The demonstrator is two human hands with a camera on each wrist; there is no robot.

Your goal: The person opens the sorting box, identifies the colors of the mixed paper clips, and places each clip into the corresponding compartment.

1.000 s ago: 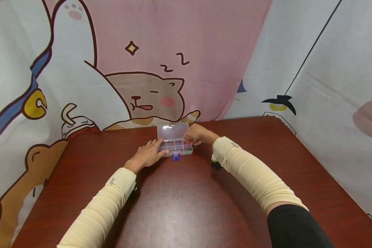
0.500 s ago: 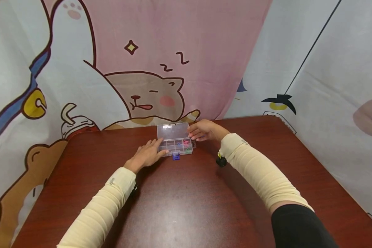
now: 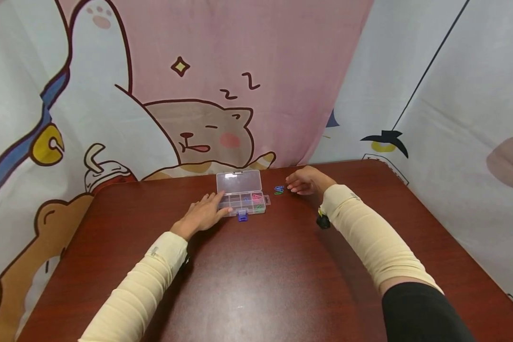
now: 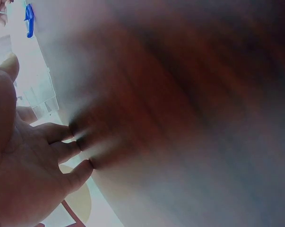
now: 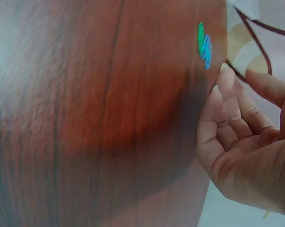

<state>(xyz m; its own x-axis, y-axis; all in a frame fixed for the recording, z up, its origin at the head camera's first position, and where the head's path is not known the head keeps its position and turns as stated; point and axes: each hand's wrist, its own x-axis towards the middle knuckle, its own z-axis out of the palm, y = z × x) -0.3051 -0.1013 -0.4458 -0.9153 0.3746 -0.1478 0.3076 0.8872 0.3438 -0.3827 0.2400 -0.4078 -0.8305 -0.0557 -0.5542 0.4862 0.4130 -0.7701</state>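
A clear plastic compartment box [image 3: 236, 197] stands near the table's far edge with its lid [image 3: 239, 182] raised. Pink paper clips [image 3: 256, 196] and green paper clips [image 3: 259, 207] lie in its right-hand compartments; a little blue shows beside the pink. My left hand [image 3: 202, 213] rests against the box's left end, fingers spread, thumb at the front wall. To the right of the box, blue paper clips [image 5: 207, 53] and a green paper clip [image 5: 201, 36] lie on the table. Just right of these is my right hand [image 5: 244, 132], fingers loosely bent, thumb apart, nothing visible between them.
The blue latch [image 3: 242, 216] hangs at the box's front, and a clear hanging tab [image 3: 267, 200] juts from its right end. The brown table [image 3: 248, 270] ends close behind the box, where a printed curtain [image 3: 308, 71] hangs.
My right hand has moved from above the box's right compartments to the right, past its end. Blue and green paper clips now show on the table there. The left hand has stayed in place.
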